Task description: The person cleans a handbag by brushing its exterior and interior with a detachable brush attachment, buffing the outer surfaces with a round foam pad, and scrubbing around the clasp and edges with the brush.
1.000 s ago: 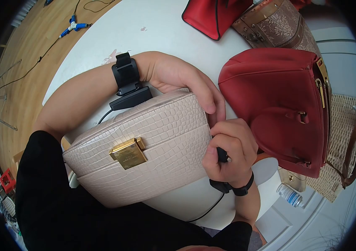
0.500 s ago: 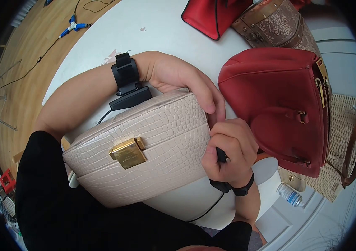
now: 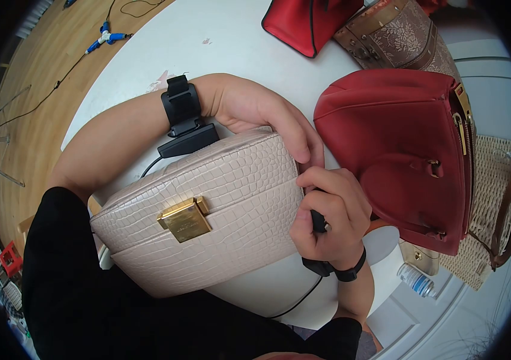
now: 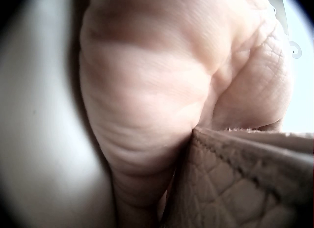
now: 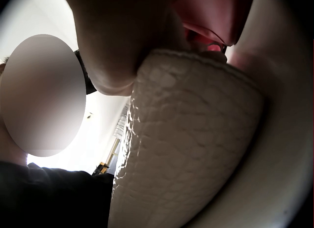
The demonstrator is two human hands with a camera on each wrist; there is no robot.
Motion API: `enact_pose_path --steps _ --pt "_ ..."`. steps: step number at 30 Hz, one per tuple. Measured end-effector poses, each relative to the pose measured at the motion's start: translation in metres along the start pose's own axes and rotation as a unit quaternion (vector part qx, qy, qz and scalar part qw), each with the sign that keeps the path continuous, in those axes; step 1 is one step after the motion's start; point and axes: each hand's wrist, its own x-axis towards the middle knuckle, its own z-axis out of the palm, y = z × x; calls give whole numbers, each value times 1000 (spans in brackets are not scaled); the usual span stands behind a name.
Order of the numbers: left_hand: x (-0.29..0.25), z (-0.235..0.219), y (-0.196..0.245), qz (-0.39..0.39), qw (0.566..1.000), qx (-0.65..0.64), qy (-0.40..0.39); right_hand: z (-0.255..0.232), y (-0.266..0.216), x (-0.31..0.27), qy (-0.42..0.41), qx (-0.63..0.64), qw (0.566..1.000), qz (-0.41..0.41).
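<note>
A cream crocodile-textured handbag with a gold clasp lies tilted in front of the person. From above, the left hand reaches over the bag's top edge, its fingers curled down at the right end. Close beside them the right hand has curled fingers round a small black object, mostly hidden, against the same end. In the left wrist view, the left palm lies along the bag's stitched edge. The right wrist view shows the right hand touching the bag's end.
On the white table, a dark red handbag stands just right of the hands. Behind it are a bright red bag and a patterned brown bag. A woven bag and a small can are farther right.
The right hand's upper fingers have shifted slightly at the bag's end, with the index finger lying farther toward the left fingers. The left hand and the bag look nearly unmoved.
</note>
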Motion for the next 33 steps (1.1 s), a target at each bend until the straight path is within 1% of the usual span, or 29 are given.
enact_pose_path --steps 3,13,15,24,28,30,33 --pt "3 -2 -4 12 1000 0 -1 1 0 0 5 0 1000 1" --pt "3 -2 -3 10 1000 -4 -14 4 1 -3 33 8 999 -4" --pt "4 -2 -3 12 1000 0 -9 2 1 -3 15 10 1000 5" --pt "3 -3 -3 7 1000 -7 -14 1 2 -5 7 9 1000 4" --pt "3 -2 -4 21 1000 -5 -11 4 0 -3 33 1 999 -4" --pt "2 -1 -2 3 1000 -12 -7 2 0 -4 18 3 1000 1" --pt "3 -4 -4 14 1000 -3 -12 0 1 -5 5 10 1000 10"
